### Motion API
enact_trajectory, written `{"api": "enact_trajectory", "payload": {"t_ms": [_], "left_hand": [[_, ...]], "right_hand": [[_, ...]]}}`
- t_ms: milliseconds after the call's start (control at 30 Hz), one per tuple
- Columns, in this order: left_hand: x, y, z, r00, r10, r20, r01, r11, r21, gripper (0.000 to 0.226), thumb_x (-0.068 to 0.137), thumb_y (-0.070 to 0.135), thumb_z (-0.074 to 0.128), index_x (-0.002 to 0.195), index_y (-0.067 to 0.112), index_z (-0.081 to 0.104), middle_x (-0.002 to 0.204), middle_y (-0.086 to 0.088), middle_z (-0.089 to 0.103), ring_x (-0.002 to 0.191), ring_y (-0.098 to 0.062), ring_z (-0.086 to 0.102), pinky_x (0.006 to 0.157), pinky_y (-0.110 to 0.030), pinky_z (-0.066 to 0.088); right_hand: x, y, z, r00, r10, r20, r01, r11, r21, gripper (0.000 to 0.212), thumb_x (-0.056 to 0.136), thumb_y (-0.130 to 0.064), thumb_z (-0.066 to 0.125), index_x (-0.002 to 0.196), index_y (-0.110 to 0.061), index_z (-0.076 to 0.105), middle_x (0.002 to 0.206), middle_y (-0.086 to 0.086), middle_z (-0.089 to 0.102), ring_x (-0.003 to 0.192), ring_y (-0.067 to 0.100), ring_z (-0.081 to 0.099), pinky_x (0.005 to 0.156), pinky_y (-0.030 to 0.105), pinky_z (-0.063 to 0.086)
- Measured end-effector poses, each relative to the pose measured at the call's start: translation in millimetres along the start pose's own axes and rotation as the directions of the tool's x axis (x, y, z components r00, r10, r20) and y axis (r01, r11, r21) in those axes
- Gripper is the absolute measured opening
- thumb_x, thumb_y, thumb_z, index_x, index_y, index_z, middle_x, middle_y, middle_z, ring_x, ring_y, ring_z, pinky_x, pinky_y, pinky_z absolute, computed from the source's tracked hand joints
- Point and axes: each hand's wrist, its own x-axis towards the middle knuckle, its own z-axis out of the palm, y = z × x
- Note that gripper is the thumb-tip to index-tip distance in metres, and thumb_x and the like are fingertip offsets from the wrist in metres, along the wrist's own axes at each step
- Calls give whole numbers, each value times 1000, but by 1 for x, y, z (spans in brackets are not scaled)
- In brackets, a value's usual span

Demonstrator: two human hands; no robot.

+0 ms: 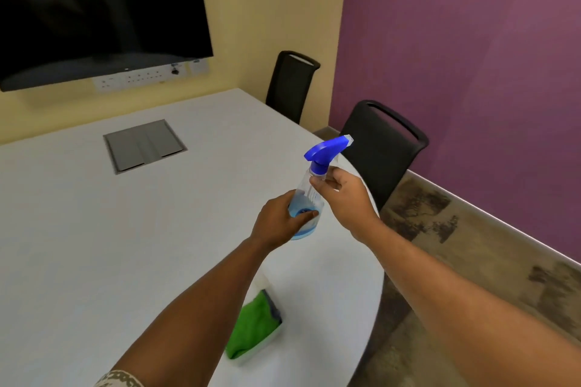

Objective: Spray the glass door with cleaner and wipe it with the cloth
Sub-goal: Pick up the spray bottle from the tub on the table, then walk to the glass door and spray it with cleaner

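- Holding the spray bottle (309, 198) w/ both hands was the status at this point; bottle was lifted clear of the white table (94, 229), over its right edge, tilted w/ blue trigger head (327, 151) up and nozzle aimed far-right toward the purple wall (456, 56).
- Left hand (279, 223): fingers and thumb wrapped round the lower body of the bottle, where the blue liquid sat. Firm grip, judged.
- Right hand (342, 198): fingers curled at the bottle neck just below the trigger head; thumb on the near side of the neck. Whether a finger was on the trigger itself: cannot tell.
- Green cloth (254, 327): lay folded on the table, near edge, near-left of the bottle and partly under the left forearm; neither hand touched it.
- Glass door: not in view. Only the wall-mounted dark screen (94, 9), two black chairs (383, 154) and the floor (471, 276) at right showed.
- Done so far, judged: cleaner picked up only.
- Left, judged: approx. the whole task, i.e. settle bottle into a one-hand trigger grip, collect cloth, go to door, spray glass, wipe.
- No spray mist or wet surface was visible, so spraying was taken as not yet begun.
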Motion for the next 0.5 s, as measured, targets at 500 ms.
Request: {"api": "enact_trajectory", "payload": {"t_ms": [500], "left_hand": [[73,178,210,981,182,65,-184,983,20,64,85,63,66,135,24,54,125,7,68,104,-15,68,93,-28,59]], "right_hand": [[8,51,-274,953,-66,-296,67,998,-8,74,86,-37,74,149,-20,40,146,-2,53,131,11,52,101,28,47]]}}
